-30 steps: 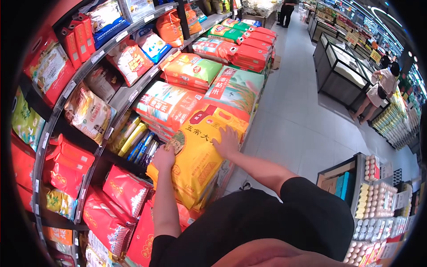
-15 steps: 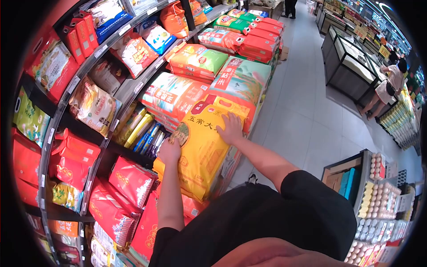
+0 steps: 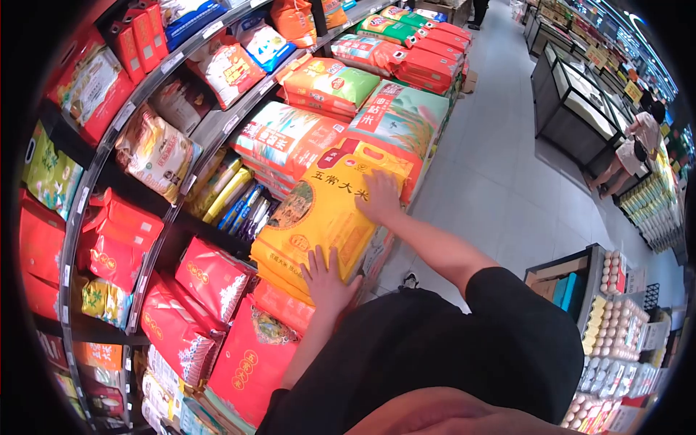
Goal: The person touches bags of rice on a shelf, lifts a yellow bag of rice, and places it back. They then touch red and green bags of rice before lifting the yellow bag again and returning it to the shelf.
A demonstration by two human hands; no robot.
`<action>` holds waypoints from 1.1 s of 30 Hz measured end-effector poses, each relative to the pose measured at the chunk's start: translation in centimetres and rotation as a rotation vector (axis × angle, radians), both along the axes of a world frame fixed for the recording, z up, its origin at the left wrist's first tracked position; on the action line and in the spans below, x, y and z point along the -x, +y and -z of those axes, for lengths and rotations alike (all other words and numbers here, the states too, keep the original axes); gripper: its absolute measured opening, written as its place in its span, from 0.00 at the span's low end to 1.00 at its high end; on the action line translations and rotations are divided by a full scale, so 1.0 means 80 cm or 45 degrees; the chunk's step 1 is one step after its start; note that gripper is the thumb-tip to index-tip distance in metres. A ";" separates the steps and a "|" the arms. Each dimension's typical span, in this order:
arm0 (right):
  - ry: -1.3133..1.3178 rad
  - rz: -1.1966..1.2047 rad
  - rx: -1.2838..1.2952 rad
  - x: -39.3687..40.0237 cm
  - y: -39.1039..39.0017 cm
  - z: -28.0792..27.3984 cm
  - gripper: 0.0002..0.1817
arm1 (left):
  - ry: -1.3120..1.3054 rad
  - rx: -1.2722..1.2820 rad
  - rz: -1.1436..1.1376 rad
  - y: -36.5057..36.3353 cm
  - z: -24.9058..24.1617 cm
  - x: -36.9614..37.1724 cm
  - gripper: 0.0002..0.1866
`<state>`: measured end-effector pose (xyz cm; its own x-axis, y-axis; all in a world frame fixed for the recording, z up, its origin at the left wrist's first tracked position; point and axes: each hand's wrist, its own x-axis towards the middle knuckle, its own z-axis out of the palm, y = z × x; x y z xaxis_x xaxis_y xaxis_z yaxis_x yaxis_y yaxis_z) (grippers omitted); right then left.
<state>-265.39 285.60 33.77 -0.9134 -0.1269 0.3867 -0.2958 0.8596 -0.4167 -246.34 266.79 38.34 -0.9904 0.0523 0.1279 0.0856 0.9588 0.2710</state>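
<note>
A yellow rice bag (image 3: 319,217) lies flat on a stack of bags at the centre. My left hand (image 3: 328,283) rests on its near end with the fingers spread. Near the bag's far right side, my right hand (image 3: 380,199) lies on the top, fingers apart. Neither hand grips anything. Just beyond the bag are a green and red rice bag (image 3: 399,116) and a red and white one (image 3: 290,141). Below and left of my left hand is a large red bag (image 3: 254,362).
Shelves (image 3: 119,119) with rice bags curve along the left. A grey tiled aisle (image 3: 486,167) runs on the right. Egg trays (image 3: 620,319) fill a stand at the lower right. Another person (image 3: 631,148) stands by display cases (image 3: 580,94) farther off.
My left hand has moved from the bag's left edge to its near end, and its fingers have spread. The right hand stays on the bag's top. The view has shifted slightly.
</note>
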 end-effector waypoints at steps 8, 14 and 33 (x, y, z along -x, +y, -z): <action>0.146 -0.349 0.122 -0.083 -0.028 0.021 0.32 | 0.070 0.012 0.001 -0.004 0.014 0.003 0.46; 0.137 -0.354 0.112 -0.087 -0.026 0.016 0.32 | 0.095 -0.025 -0.001 -0.007 0.014 0.000 0.44; 0.108 -0.338 0.113 -0.089 -0.027 0.016 0.32 | 0.171 -0.046 0.029 -0.010 0.021 -0.001 0.37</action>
